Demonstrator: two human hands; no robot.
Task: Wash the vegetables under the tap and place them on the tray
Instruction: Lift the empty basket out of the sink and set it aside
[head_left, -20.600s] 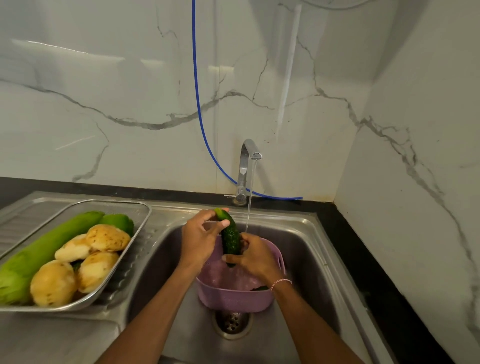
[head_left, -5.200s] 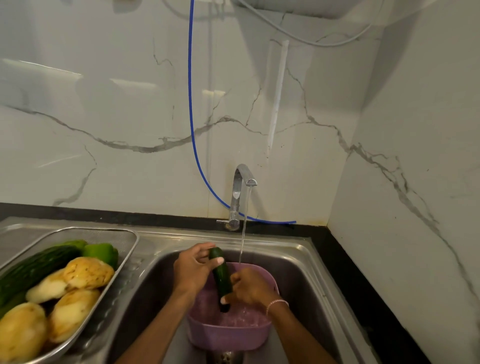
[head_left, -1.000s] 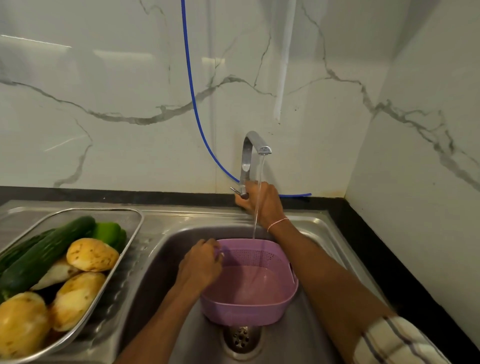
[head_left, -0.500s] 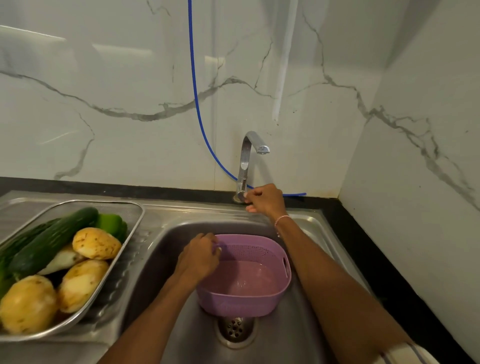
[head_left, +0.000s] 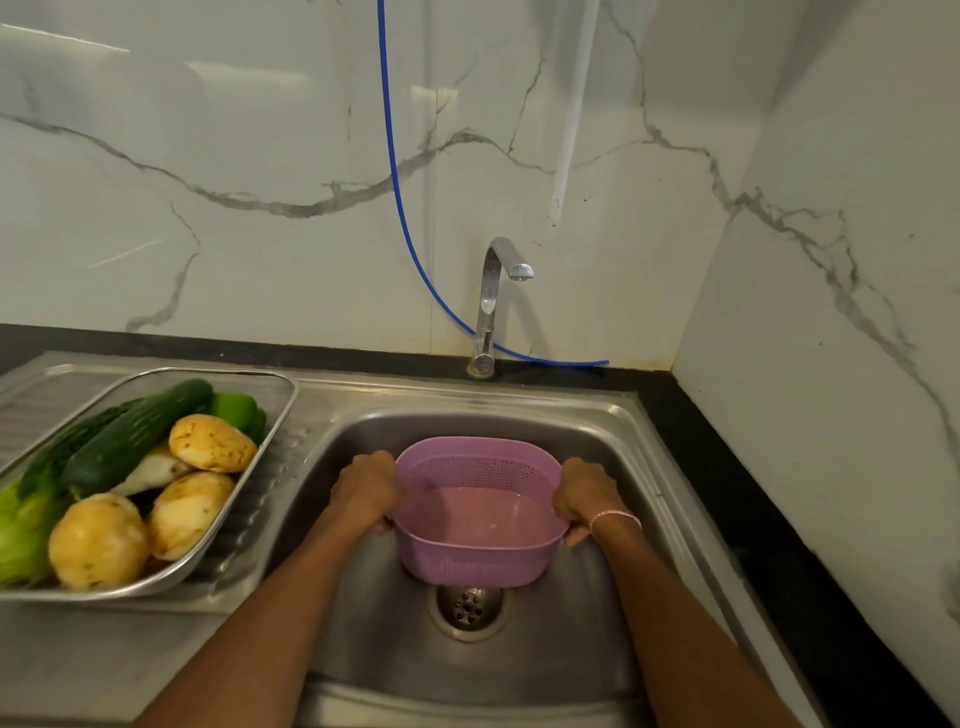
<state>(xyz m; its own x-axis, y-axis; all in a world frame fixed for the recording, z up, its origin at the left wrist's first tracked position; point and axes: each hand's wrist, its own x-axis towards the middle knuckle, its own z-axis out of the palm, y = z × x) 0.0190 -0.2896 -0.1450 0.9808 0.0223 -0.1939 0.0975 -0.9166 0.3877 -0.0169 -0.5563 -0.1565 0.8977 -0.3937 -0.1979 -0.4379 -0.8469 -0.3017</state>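
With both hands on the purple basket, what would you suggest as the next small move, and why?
Probably lift the basket and tip its water into the sink: the left hand and right hand grip its sides, no water runs from the tap, and the vegetables lie on the tray.

Home kitchen, steel sink (head_left: 613, 415), tap (head_left: 491, 306), marble-look wall tiles (head_left: 208, 156)

You have open room between the tap (head_left: 492, 291) and the purple basket (head_left: 478, 553); the loaded tray (head_left: 283, 410) blocks the left of the sink (head_left: 618, 457).
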